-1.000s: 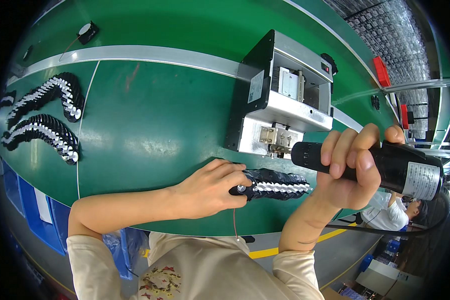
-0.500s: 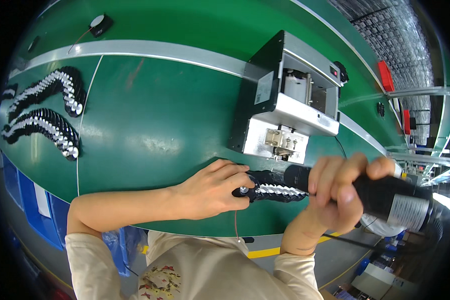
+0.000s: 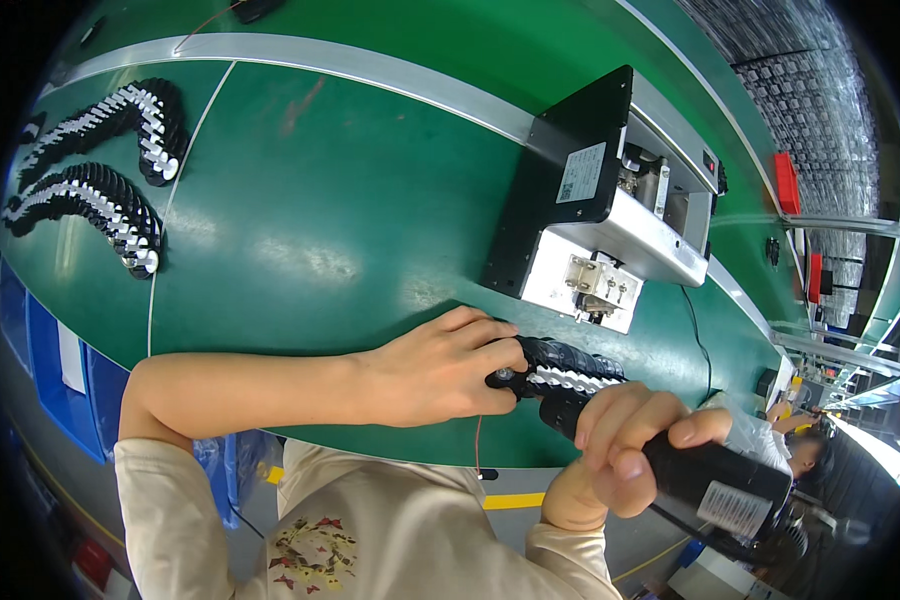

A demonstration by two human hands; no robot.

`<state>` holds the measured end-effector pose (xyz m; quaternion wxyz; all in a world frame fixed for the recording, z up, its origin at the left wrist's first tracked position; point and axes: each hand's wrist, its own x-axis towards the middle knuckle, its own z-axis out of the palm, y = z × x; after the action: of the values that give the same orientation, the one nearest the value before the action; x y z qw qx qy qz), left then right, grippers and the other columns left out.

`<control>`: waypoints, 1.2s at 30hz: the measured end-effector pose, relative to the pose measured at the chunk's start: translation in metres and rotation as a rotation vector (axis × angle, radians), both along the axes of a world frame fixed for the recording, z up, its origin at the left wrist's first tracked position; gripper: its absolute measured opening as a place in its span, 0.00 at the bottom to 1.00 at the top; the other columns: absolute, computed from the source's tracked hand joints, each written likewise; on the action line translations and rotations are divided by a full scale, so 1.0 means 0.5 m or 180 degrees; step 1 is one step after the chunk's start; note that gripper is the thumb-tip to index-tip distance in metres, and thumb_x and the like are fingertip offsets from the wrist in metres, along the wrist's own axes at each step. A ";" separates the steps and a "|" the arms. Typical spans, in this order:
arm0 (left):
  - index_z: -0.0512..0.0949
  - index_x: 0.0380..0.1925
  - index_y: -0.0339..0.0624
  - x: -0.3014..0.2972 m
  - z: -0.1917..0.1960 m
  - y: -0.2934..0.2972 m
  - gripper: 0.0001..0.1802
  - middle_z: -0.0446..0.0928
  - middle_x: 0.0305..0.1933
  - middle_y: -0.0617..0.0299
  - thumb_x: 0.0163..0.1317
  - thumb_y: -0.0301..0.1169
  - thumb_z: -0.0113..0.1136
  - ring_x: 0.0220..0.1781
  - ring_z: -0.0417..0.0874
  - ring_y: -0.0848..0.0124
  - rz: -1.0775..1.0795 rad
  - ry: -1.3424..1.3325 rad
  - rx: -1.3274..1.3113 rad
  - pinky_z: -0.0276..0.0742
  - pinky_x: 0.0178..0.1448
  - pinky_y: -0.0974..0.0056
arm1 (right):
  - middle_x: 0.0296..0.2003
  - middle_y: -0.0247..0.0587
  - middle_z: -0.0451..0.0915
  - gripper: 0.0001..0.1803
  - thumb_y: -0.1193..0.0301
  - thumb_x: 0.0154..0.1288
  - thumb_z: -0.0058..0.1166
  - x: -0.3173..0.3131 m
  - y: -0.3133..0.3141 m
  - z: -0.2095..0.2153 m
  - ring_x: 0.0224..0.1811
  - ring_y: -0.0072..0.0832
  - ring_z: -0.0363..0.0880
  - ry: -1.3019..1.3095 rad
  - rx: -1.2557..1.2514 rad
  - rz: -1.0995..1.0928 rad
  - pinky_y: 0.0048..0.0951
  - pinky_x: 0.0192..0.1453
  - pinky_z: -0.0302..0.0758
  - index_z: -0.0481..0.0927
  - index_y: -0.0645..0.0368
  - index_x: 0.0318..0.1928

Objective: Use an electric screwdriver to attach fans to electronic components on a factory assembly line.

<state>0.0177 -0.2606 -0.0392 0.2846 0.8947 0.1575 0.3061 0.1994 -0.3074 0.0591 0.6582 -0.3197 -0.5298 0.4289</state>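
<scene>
My left hand (image 3: 445,368) is closed on a small black part (image 3: 505,378) with a thin red wire hanging past the table's front edge. Just right of it lies a row of overlapping black-and-white parts (image 3: 575,378) of similar look. My right hand (image 3: 625,450) wraps round a black corded electric screwdriver (image 3: 715,490), held tilted in front of that row. Its nose reaches left, close to the part under my left fingers; whether the tip touches it I cannot tell.
A silver-and-black bench machine (image 3: 610,220) stands behind my hands. Two curved rows of black-and-white parts (image 3: 100,205) lie at the left of the green table (image 3: 320,210). Blue bins (image 3: 60,380) are below the left edge. Another person (image 3: 785,440) sits at far right.
The screwdriver has come down and left with my right hand, its nose now near the part in my left hand. My left hand still holds that part. The whole view has shifted somewhat.
</scene>
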 end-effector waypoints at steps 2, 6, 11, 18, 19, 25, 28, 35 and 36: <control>0.83 0.34 0.53 -0.001 0.001 -0.001 0.07 0.74 0.52 0.61 0.53 0.33 0.63 0.64 0.74 0.55 0.0003 0.0012 0.0004 0.68 0.65 0.53 | 0.20 0.37 0.74 0.22 0.85 0.53 0.62 -0.002 0.001 -0.004 0.14 0.28 0.72 -0.0274 0.0297 0.0203 0.33 0.19 0.75 0.65 0.56 0.42; 0.83 0.35 0.52 -0.004 0.005 -0.004 0.11 0.72 0.52 0.60 0.49 0.33 0.64 0.64 0.72 0.54 -0.0071 0.0039 -0.0020 0.66 0.65 0.53 | 0.21 0.40 0.75 0.22 0.88 0.48 0.57 0.002 0.003 -0.001 0.15 0.29 0.72 -0.0728 0.0569 0.0638 0.34 0.20 0.76 0.65 0.59 0.41; 0.83 0.34 0.50 -0.009 0.019 0.003 0.14 0.70 0.55 0.57 0.44 0.34 0.70 0.63 0.71 0.54 -0.0218 0.0127 -0.0257 0.67 0.65 0.53 | 0.20 0.41 0.75 0.21 0.88 0.48 0.58 0.000 0.009 -0.006 0.14 0.29 0.71 -0.0694 0.0567 0.0627 0.33 0.19 0.76 0.65 0.61 0.40; 0.84 0.31 0.48 -0.004 0.027 0.003 0.12 0.69 0.59 0.54 0.43 0.32 0.71 0.57 0.74 0.53 -0.0089 0.0022 -0.0424 0.69 0.63 0.51 | 0.16 0.37 0.75 0.26 0.83 0.51 0.63 0.009 0.005 0.002 0.14 0.31 0.74 -0.0122 0.0420 0.0270 0.35 0.19 0.76 0.65 0.56 0.48; 0.84 0.31 0.48 -0.003 0.025 0.002 0.12 0.69 0.59 0.54 0.43 0.32 0.71 0.56 0.74 0.53 -0.0082 0.0015 -0.0434 0.70 0.63 0.51 | 0.16 0.35 0.75 0.27 0.81 0.53 0.64 0.025 0.001 0.015 0.14 0.29 0.75 0.0215 0.0371 0.0372 0.34 0.19 0.76 0.64 0.52 0.50; 0.84 0.29 0.47 0.004 0.022 0.001 0.11 0.71 0.58 0.54 0.41 0.28 0.70 0.60 0.73 0.54 0.0001 -0.0007 -0.0528 0.70 0.60 0.52 | 0.20 0.32 0.68 0.36 0.76 0.61 0.56 0.113 0.014 0.065 0.15 0.24 0.69 0.0331 0.0977 -0.0005 0.26 0.22 0.73 0.57 0.57 0.68; 0.83 0.29 0.46 -0.010 0.048 0.010 0.12 0.72 0.57 0.56 0.39 0.26 0.70 0.62 0.73 0.55 -0.0088 -0.0063 -0.0771 0.67 0.61 0.50 | 0.21 0.32 0.68 0.36 0.75 0.61 0.55 0.142 0.018 0.061 0.15 0.24 0.69 0.0283 0.0948 0.0037 0.26 0.23 0.73 0.57 0.58 0.68; 0.77 0.39 0.50 -0.109 0.111 0.137 0.20 0.74 0.55 0.58 0.41 0.23 0.64 0.65 0.68 0.55 -0.0033 0.0919 -0.0658 0.61 0.65 0.49 | 0.19 0.33 0.70 0.35 0.78 0.55 0.60 0.145 0.014 0.042 0.14 0.25 0.71 0.0379 0.0803 -0.0185 0.29 0.20 0.74 0.59 0.57 0.62; 0.77 0.43 0.48 -0.113 0.105 0.173 0.24 0.74 0.58 0.56 0.42 0.22 0.66 0.67 0.68 0.53 0.0454 0.0750 -0.0259 0.61 0.68 0.50 | 0.19 0.33 0.70 0.35 0.79 0.55 0.60 0.142 0.014 0.040 0.14 0.25 0.71 0.0367 0.0774 -0.0206 0.29 0.20 0.74 0.59 0.57 0.62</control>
<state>-0.0389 -0.1740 0.0135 0.2777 0.8987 0.2652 0.2117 0.2701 -0.3002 0.0793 0.7349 -0.2293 -0.5285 0.3578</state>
